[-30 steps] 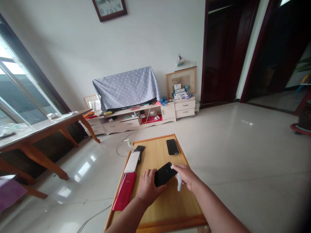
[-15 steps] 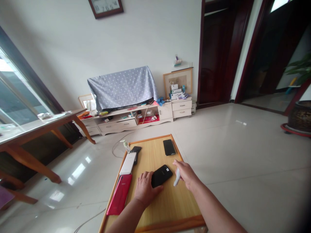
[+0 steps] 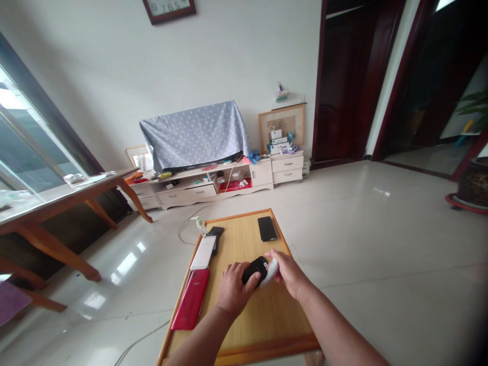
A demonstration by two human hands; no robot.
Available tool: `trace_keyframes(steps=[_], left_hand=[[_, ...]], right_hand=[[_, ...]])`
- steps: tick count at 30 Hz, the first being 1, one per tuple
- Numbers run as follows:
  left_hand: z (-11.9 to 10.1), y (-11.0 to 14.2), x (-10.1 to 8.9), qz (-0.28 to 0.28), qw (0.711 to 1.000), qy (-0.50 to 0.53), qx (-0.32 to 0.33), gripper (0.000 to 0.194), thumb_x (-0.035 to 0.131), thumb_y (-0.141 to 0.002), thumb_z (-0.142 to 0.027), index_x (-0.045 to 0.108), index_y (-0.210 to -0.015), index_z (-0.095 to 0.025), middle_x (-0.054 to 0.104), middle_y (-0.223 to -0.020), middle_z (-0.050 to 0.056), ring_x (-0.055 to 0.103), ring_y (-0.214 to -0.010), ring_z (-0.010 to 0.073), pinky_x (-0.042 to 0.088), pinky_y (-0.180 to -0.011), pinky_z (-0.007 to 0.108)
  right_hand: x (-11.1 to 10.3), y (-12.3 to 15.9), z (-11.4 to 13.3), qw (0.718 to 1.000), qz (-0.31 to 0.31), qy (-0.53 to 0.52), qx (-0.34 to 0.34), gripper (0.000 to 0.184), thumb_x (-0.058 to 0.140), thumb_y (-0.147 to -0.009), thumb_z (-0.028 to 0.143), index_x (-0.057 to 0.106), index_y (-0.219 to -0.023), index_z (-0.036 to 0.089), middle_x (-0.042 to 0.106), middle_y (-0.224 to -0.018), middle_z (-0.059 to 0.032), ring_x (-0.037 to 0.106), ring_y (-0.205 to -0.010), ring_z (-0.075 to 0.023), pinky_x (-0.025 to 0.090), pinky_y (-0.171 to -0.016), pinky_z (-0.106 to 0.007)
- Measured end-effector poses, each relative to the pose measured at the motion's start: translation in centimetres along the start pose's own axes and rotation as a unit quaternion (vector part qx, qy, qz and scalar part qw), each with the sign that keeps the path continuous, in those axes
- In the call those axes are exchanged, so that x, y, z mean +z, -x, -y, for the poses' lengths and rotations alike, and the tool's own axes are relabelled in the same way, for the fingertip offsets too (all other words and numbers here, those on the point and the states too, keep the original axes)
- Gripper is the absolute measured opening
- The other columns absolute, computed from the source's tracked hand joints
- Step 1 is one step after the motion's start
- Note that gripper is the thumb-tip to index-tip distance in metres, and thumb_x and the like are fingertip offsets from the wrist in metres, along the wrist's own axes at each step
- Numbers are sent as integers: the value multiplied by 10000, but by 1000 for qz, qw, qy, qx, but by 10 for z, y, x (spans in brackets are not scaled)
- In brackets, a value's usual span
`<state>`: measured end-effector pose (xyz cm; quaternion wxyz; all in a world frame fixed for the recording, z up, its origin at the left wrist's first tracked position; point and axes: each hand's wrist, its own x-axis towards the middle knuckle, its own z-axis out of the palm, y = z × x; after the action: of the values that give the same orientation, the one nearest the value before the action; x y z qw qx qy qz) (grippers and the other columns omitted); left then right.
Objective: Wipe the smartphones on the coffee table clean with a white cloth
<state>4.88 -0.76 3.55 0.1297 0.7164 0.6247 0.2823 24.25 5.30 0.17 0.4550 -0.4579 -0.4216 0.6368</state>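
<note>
My left hand [image 3: 235, 285] grips a black smartphone [image 3: 253, 268], its back facing up, with the thumb lying across it. A small white patch shows near the phone's far right end. In my right hand [image 3: 286, 272] is a white wipe or tissue [image 3: 271, 272], held against the phone's right edge. Left of my left hand a red smartphone [image 3: 191, 300] lies face down, partly on top of something dark. Beyond it are a white smartphone [image 3: 203, 252] and a dark phone [image 3: 215, 234]. Another black phone [image 3: 267, 229] lies at the far right of the wooden table [image 3: 240, 229].
A pump bottle [image 3: 200, 224] stands at the table's far left corner. Behind is a low white cabinet [image 3: 186, 196] bearing a cloth-covered object [image 3: 196, 134]. A larger table [image 3: 72, 203] is at the left, and a potted plant [image 3: 473, 188] at the right. A cable runs over the floor.
My right hand moved off the phone with the white wipe, then came back to its right edge. My left thumb has shifted onto the phone's back.
</note>
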Motion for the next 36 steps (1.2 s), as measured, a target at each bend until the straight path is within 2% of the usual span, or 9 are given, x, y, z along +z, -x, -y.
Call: trace_keyframes(steps=[3, 6, 10, 14, 17, 21, 25, 29, 36], left_hand=[[-13, -4, 9, 24, 988, 142, -60, 420, 726, -744, -554, 712, -1031, -249, 708, -940, 48, 616, -890, 236, 426, -793, 322], [-19, -7, 18, 26, 951, 280, -131, 289, 705, -750, -481, 673, -767, -193, 610, -670, -10, 523, -656, 145, 359, -631, 262], [-20, -12, 13, -7, 924, 343, -167, 286, 668, -757, -466, 595, -733, -190, 523, -622, -45, 449, -604, 104, 332, -582, 233], [-19, -18, -2, -52, 897, 389, -204, 301, 630, -758, -474, 511, -681, -208, 475, -598, -62, 434, -584, 95, 351, -569, 222], [-18, -22, -9, -78, 883, 405, -224, 300, 621, -742, -460, 489, -640, -211, 501, -608, -50, 472, -600, 105, 384, -586, 230], [-19, -24, -12, -90, 881, 400, -235, 313, 682, -714, -454, 514, -625, -205, 521, -594, -44, 482, -584, 106, 379, -578, 233], [-24, -25, -14, -74, 884, 407, -220, 358, 687, -752, -503, 517, -654, -204, 514, -597, -45, 479, -575, 102, 383, -575, 232], [-28, -25, -15, -51, 886, 413, -202, 372, 683, -766, -522, 512, -680, -203, 525, -614, -44, 479, -587, 99, 391, -585, 228], [-14, -24, -15, -83, 900, 365, -224, 258, 676, -740, -431, 569, -749, -197, 568, -668, -32, 504, -636, 118, 381, -615, 232]], right_hand=[[4, 4, 2, 999, 34, -26, -11, 429, 542, -881, 530, 685, -1126, 208, 725, -828, -50, 594, -608, -158, 371, -484, -247], [4, 9, 7, 998, 58, -34, -11, 403, 586, -834, 418, 658, -1176, 217, 728, -899, -41, 631, -687, -170, 391, -524, -251], [-1, 12, 13, 998, 59, -12, 2, 402, 625, -766, 344, 668, -1140, 204, 727, -881, -33, 626, -685, -157, 379, -549, -246], [-2, 10, 12, 999, -1, 25, 23, 335, 664, -712, 351, 689, -1007, 194, 693, -734, -11, 561, -593, -135, 330, -516, -236], [-2, 7, 11, 998, -50, 32, 14, 304, 670, -730, 423, 674, -939, 202, 686, -749, -9, 535, -576, -126, 329, -516, -238], [2, 10, 12, 998, -53, 38, -17, 343, 654, -779, 540, 655, -854, 205, 670, -737, -2, 515, -566, -119, 340, -527, -242], [11, 23, 14, 996, 70, 60, -23, 443, 595, -844, 634, 670, -888, 200, 694, -803, -23, 527, -583, -121, 340, -534, -244], [21, 32, 19, 984, 168, 55, -25, 373, 696, -796, 553, 680, -875, 189, 700, -819, -27, 564, -673, -138, 352, -581, -245], [16, 27, 20, 995, 75, 33, -54, 284, 618, -837, 477, 658, -789, 200, 650, -691, 2, 554, -678, -154, 353, -613, -259]])
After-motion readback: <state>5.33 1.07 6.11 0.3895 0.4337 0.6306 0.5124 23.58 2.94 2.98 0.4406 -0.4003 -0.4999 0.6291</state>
